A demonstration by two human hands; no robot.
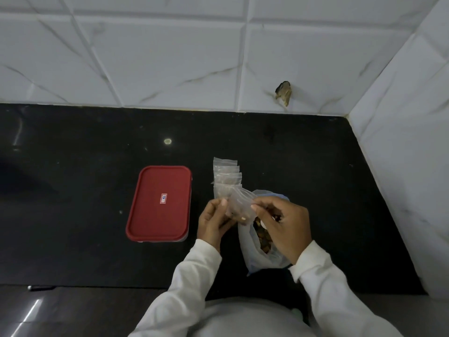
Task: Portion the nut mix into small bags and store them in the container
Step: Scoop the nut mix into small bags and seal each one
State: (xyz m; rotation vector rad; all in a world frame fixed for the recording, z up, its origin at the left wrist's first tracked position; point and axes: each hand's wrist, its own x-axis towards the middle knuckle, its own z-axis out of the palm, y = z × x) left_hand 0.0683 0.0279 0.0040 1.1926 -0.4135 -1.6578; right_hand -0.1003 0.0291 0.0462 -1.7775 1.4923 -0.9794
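Observation:
Both hands hold one small clear zip bag (239,207) above the counter; a few nuts lie in its bottom. My left hand (213,223) pinches its left edge and my right hand (283,226) pinches its right top corner. Under my right hand lies a large clear bag of nut mix (263,242), open, with brown nuts showing. Just beyond my hands, a row of several small filled bags (226,177) overlaps on the counter. A container with a red lid (159,203), shut, sits to the left.
The black counter (73,190) meets white marble-patterned wall tiles (170,57) at the back and a tiled side wall (401,166) at the right. A broken hole (283,92) marks the back wall. The counter's front edge runs near my body.

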